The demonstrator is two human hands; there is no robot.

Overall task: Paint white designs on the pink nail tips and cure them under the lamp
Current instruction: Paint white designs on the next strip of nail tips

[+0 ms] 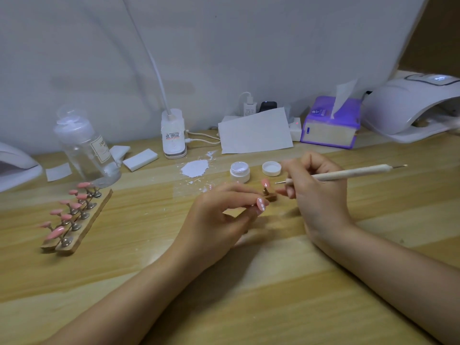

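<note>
While the left hand (224,210) pinches a small wooden block with a metal post (267,195) that carries one pink nail tip (265,183), the right hand (316,192) is closed in a pen-style grip on a slim cream-coloured dotting tool (348,173), whose fine metal point sits just beside that tip. Both forearms lie on the pale wood-grain table (249,295).

To dot well, the person would likely do best to keep the heels of both hands braced on the table, load only a little white from the small open white jar (240,171), whose round white lid (271,168) lies just beside it, and touch straight down and lift rather than drag. Tilting the block so the tip faces the eye should help even spacing.

More pink tips wait on two long wooden strips of metal stands (74,217) to the left. The white dome-shaped curing lamp (410,108) sits at the far right, well apart from the work.

A clear plastic pump bottle (84,148) bears a label beginning "JM"; the rest is too blurred. Print on the purple tissue pack (331,123) and on the white clip-lamp base (173,135) cannot be read.
</note>
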